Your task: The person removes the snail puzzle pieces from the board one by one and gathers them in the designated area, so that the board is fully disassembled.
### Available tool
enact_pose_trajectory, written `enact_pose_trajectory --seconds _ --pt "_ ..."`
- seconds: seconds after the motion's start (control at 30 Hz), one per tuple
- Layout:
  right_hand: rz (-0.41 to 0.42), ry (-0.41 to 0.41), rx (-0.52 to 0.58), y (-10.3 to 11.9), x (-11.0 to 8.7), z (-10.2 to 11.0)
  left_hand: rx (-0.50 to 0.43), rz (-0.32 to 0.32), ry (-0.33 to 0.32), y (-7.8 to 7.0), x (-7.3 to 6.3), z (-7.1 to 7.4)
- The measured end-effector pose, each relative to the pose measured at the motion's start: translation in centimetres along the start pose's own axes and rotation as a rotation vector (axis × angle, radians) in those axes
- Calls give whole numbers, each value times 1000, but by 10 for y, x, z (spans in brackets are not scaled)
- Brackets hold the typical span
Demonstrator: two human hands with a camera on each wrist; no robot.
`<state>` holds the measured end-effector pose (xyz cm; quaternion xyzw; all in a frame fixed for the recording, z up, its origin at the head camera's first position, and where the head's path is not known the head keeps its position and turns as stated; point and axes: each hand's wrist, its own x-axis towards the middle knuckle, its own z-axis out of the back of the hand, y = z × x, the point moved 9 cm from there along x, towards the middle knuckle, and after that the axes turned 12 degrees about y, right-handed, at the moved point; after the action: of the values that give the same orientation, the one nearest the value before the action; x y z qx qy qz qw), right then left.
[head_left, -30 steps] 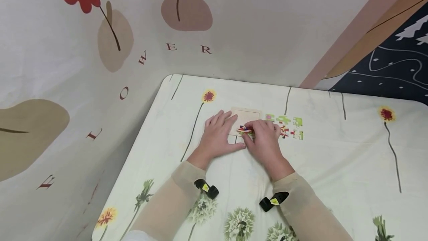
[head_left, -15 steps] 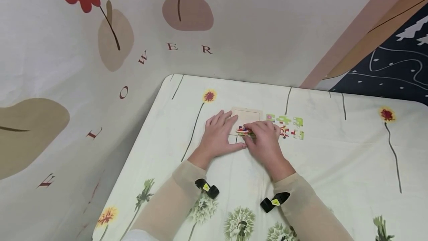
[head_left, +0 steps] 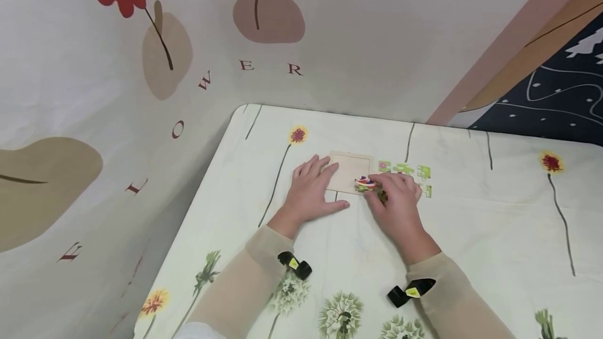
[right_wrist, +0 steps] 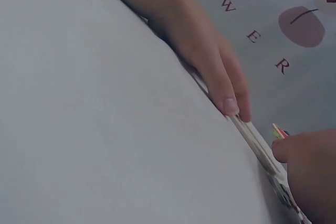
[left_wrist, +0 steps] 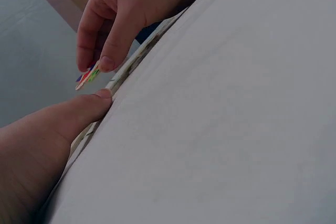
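Observation:
A shallow wooden puzzle tray (head_left: 346, 171) lies on the table, its inside bare wood where it shows. My left hand (head_left: 308, 190) rests at the tray's left edge, fingers spread and thumb pointing right. Over the lower right corner of the tray, my right hand (head_left: 395, 198) pinches colourful jigsaw puzzle pieces (head_left: 365, 183) between thumb and fingers. Seen from the left wrist, these pieces (left_wrist: 88, 75) overlap in a small tilted stack, red, blue and green. Its lower part is hidden by the fingers.
Right of the tray lie several loose green jigsaw pieces (head_left: 403, 169), some partly covered by my right hand. A flower-printed cloth (head_left: 494, 224) covers the table. A patterned wall hanging (head_left: 367, 67) rises behind its far edge.
My right hand has moved to the right with the pinched pieces, from the tray's lower middle to its lower right corner. The left hand has stayed in place.

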<state>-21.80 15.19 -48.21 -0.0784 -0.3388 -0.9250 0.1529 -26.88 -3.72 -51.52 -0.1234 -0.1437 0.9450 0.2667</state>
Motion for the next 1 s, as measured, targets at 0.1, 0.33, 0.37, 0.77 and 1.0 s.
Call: enact_pose_trajectory --seconds 0.1,0.33,0.37,0.77,1.0 --pt "-25 -6 -2 -9 -7 6 -4 2 6 -1 1 0" --pt "-105 -9 -18 -30 -22 24 -10 6 12 -2 1 -1" --pt "-115 -8 -17 -32 -24 27 -8 7 12 -2 1 -1" --pt "-172 33 -16 -43 -47 39 -18 24 4 1 -2 0" --pt "-201 32 8 -46 -53 42 -5 12 -10 0 0 -1"
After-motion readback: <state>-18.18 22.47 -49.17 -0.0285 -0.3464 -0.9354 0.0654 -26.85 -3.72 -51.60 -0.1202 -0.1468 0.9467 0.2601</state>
